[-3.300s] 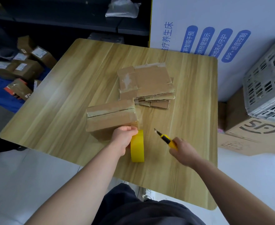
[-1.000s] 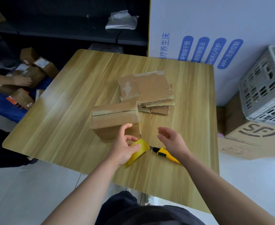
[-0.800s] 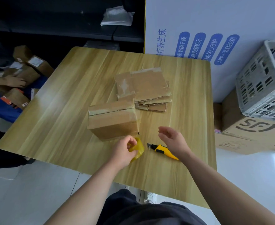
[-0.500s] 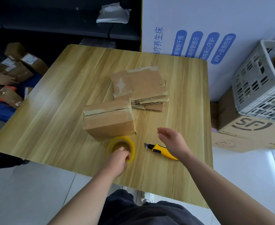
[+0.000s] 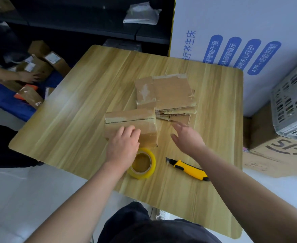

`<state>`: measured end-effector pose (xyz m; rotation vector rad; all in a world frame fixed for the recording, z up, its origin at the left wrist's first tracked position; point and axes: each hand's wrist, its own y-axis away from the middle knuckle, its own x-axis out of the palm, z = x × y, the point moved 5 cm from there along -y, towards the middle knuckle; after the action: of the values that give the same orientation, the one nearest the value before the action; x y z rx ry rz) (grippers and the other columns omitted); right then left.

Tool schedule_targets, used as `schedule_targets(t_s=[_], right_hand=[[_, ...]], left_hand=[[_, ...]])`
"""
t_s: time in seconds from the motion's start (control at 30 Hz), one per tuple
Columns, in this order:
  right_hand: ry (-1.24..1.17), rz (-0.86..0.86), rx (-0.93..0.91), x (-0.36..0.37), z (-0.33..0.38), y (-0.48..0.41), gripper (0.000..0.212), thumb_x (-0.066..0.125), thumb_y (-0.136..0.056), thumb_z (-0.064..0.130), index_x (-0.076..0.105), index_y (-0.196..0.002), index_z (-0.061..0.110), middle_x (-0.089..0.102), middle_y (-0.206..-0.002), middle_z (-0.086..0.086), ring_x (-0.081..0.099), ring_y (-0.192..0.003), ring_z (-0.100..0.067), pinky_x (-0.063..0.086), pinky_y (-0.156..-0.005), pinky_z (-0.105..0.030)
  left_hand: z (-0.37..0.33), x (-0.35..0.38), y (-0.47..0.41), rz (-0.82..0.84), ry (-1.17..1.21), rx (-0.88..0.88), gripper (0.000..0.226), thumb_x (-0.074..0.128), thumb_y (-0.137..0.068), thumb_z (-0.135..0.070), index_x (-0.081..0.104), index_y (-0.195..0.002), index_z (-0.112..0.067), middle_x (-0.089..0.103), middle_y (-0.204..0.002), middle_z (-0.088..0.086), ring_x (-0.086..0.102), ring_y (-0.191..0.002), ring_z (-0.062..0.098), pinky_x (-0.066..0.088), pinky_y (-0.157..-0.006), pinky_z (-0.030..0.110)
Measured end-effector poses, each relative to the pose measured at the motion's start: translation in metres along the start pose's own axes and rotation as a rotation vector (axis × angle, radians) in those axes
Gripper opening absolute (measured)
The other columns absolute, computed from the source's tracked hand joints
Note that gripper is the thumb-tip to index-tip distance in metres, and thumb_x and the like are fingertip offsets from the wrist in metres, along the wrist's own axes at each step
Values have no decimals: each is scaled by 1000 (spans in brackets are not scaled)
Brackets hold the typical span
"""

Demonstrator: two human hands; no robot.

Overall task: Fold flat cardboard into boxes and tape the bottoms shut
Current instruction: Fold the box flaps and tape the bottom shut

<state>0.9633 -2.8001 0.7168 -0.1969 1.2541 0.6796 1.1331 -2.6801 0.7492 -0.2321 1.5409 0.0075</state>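
Room lies open across the light wooden table [image 5: 65,120] at frame left. The brown cardboard box [image 5: 144,118] sits at centre, its long axis and seam running left-right, in front of the flat cardboard stack [image 5: 170,95]. The left hand [image 5: 123,146] rests relaxed fingers on it; the right hand [image 5: 186,137] hovers spread beside it. The yellow tape roll [image 5: 142,163] and yellow utility knife [image 5: 188,169] lie near the bottom edge. I can't tell what the white slotted crate [image 5: 291,106] holds.

**What the table holds**

We see a wooden table [image 5: 74,120] with rounded corners. Near its middle stands a closed cardboard box [image 5: 145,118] with tape along its top. Just behind the box, to the right, lies a stack of flat cardboard [image 5: 172,95]. In front of the box a roll of yellow tape [image 5: 148,172] lies flat. Right of the roll, apart from it, lies a yellow knife [image 5: 188,170] with its blade end towards the roll.
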Motion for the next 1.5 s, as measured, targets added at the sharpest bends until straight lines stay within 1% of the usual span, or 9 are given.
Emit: schedule_targets(t_s=[0.27,0.7,0.83,0.93,1.0,1.13,1.27,1.37,1.5], right_hand=[[-43,90,-155,-33,45,-67,82,33,-79,-15,27,-149,27,45,-145,-10,53,-119,-32,51,-93,-40],[-403,16,-101,-21,31,-47,21,51,-90,8,68,-100,14,69,-94,-2,64,-82,-24,51,-70,-32],[-458,17,-61,-23,22,-43,17,57,-88,11,73,-94,13,69,-91,1,64,-86,-16,51,-75,-29],[-509,29,-29,-23,18,-40,15,63,-89,20,75,-91,11,71,-90,2,65,-85,-11,52,-71,-26],[-535,44,-4,-23,15,-37,12,67,-88,22,74,-87,13,71,-86,4,63,-75,-1,44,-58,-15],[-628,68,65,-20,10,-28,5,76,-81,19,72,-78,18,71,-75,8,61,-63,0,45,-53,-17],[-694,15,117,-19,5,-23,11,79,-78,17,70,-71,19,71,-73,6,58,-62,-17,49,-57,-33],[-685,31,99,-19,6,-24,12,74,-82,9,67,-76,16,74,-74,0,60,-53,-2,40,-47,-14],[-619,27,69,-17,7,-28,14,74,-80,9,63,-85,14,74,-73,1,59,-51,5,34,-40,-9]], left_hand=[[45,14,-22,140,-75,-52,63,80,-68,-4,60,-127,-15,59,-132,1,61,-104,29,53,-83,37],[53,20,-26,137,545,-339,47,44,-96,-11,48,-140,-27,31,-125,5,55,-82,27,47,-84,32],[37,21,-23,371,592,-462,54,38,-100,-38,19,-150,-42,48,-127,14,55,-109,29,43,-89,32],[25,30,-14,478,756,-467,70,43,-97,-45,-4,-148,-51,58,-84,4,58,-80,22,41,-64,29],[24,34,-13,473,834,-467,76,47,-96,-44,-11,-144,-54,62,-116,1,60,-104,24,46,-84,32],[22,36,-18,433,932,-433,74,48,-98,-36,-5,-148,-50,36,-152,-6,44,-132,19,36,-106,29],[21,33,-24,354,918,-401,64,50,-98,-32,14,-150,-46,48,-144,1,50,-125,22,40,-99,28],[23,23,-25,278,855,-369,57,55,-97,-28,31,-148,-36,58,-125,19,56,-108,31,40,-76,22],[22,20,-24,287,832,-306,65,65,-90,-30,36,-147,-30,58,-125,14,55,-112,32,40,-79,24]])
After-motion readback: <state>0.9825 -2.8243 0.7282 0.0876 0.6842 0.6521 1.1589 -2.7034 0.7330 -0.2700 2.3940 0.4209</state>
